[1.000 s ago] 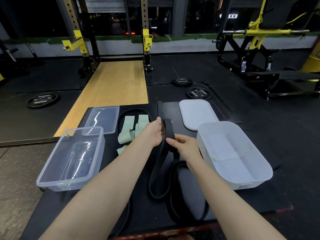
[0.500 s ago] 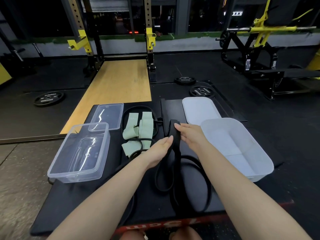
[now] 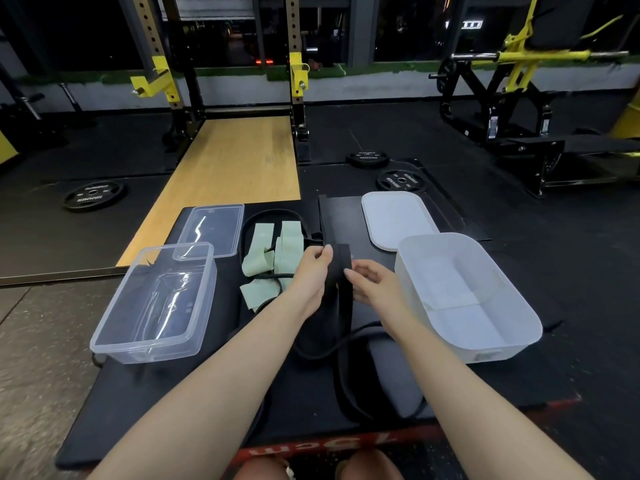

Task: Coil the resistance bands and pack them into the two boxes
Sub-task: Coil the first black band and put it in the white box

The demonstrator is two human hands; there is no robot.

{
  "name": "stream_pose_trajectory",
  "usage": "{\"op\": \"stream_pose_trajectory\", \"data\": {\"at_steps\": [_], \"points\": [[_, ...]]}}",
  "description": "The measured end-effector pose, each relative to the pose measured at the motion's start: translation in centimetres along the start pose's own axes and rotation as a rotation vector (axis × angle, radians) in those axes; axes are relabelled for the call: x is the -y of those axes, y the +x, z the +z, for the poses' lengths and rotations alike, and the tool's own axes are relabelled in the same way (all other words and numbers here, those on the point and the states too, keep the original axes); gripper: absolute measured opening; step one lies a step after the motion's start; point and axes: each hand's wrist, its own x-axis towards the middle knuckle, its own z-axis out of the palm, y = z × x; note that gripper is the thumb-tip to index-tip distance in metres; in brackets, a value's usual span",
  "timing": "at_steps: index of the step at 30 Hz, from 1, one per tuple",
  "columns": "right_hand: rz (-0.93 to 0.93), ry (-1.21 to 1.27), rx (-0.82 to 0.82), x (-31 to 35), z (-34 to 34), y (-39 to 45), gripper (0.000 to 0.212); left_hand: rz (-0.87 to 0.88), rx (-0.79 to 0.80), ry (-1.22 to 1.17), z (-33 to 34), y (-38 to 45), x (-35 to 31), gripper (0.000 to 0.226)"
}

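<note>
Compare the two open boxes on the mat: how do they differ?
The clear box is see-through and sits on the left; the white box is frosted white, looks wider, with rounder corners, and sits on the right. Both are open and hold no band, each with its lid lying beyond it.

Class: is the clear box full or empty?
Empty. Through the clear box only its bare floor shows; its lid lies behind it.
</note>
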Motion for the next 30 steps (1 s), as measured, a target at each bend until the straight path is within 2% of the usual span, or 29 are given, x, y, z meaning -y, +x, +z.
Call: {"op": "stream_pose_trajectory", "data": {"at_steps": [3, 7, 12, 16, 20, 25, 27, 30], "points": [[-0.054, -0.049, -0.093, -0.2, 0.3, -0.1, 0.014, -0.047, 0.070, -0.138, 0.1, -0.7, -0.2, 0.013], [-0.073, -0.100, -0.189, -0.1, 0.6, -0.5, 0.015, -0.078, 0.069, -0.239, 0.3, -1.3, -0.9, 0.012], [-0.118, -0.140, -0.160, 0.5, 0.8, -1.6, 0.012, -0.092, 0.093, -0.291, 0.4, -2.2, -1.3, 0.011], [-0.115, -0.047, -0.094, 1.1, 0.8, -2.7, 0.014, -0.143, 0.070, -0.316, 0.6, -2.6, -1.8, 0.010], [-0.121, -0.067, -0.114, 1.5, 0.9, -3.4, 0.012, -0.176, 0.031, -0.379, 1.1, -4.0, -2.3, 0.035], [-0.024, 0.000, -0.142, 2.2, 0.9, -3.5, 0.017, -0.096, 0.034, -0.278, 0.5, -5.0, -1.1, 0.039], [0.011, 0.013, -0.129, 2.6, 1.0, -3.6, 0.017, -0.126, 0.083, -0.213, 0.2, -5.6, -0.5, 0.041], [0.057, 0.042, -0.137, 3.2, 0.8, -4.0, 0.017, -0.140, 0.192, -0.072, -0.3, -6.3, 0.8, 0.054]]}}
